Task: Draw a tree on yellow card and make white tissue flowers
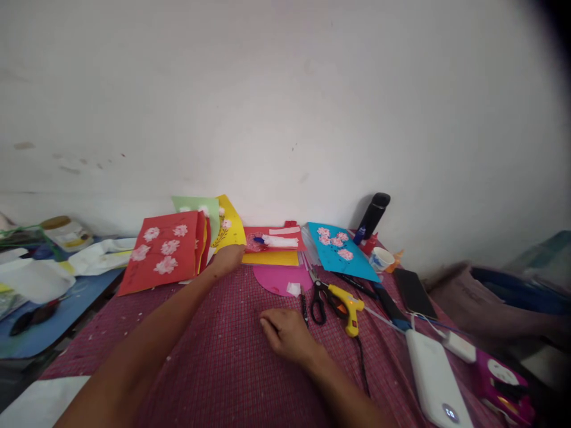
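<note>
My left hand [229, 259] is stretched out across the table, fingers curled at the left edge of a stack of red and yellow paper [276, 258]. What its fingertips hold, if anything, is hidden. Loosely closed, my right hand [289, 334] rests on the checked tablecloth [214, 356] with nothing visible in it. Black-handled scissors [318, 303] and a yellow glue gun [350, 306] lie to its right. Beyond it is a round magenta sheet [276, 280] with a small white scrap [293, 289]. Left of my left hand stands a red card with pink paper flowers [163, 246].
A blue flower card [341, 249] leans near a black bottle [375, 211] and a paper cup [381, 259]. A dark phone [414, 292], white power bank [437, 377] and cables lie on the right. A lidded jar [66, 233] stands far left. A wall rises behind.
</note>
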Available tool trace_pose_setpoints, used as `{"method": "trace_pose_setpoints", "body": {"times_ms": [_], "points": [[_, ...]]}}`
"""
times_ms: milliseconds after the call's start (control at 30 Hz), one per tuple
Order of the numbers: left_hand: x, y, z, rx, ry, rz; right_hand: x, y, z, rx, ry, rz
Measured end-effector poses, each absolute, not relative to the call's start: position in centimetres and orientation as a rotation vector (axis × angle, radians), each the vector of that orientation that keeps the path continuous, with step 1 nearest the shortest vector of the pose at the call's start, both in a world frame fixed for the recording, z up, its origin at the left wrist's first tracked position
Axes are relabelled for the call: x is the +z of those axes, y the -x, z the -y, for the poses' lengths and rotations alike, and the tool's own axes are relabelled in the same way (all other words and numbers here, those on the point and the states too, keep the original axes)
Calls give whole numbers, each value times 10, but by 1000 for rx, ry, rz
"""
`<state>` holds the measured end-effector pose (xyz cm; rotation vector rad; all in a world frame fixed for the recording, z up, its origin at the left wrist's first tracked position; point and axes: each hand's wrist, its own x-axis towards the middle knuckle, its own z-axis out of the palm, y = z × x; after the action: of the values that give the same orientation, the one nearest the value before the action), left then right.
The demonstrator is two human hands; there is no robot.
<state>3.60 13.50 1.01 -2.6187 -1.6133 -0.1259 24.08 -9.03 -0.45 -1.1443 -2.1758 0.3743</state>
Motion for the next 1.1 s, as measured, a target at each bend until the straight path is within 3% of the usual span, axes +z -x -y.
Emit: {"method": "trace_pose_setpoints", "body": {"times_ms": [500, 1100], "points": [[10, -29, -128, 40, 2705, 1050, -9, -241, 88, 396, 1169, 2183], [16, -34, -131, 128, 2751, 1133, -7, -240, 90, 408, 1167, 2190]]}}
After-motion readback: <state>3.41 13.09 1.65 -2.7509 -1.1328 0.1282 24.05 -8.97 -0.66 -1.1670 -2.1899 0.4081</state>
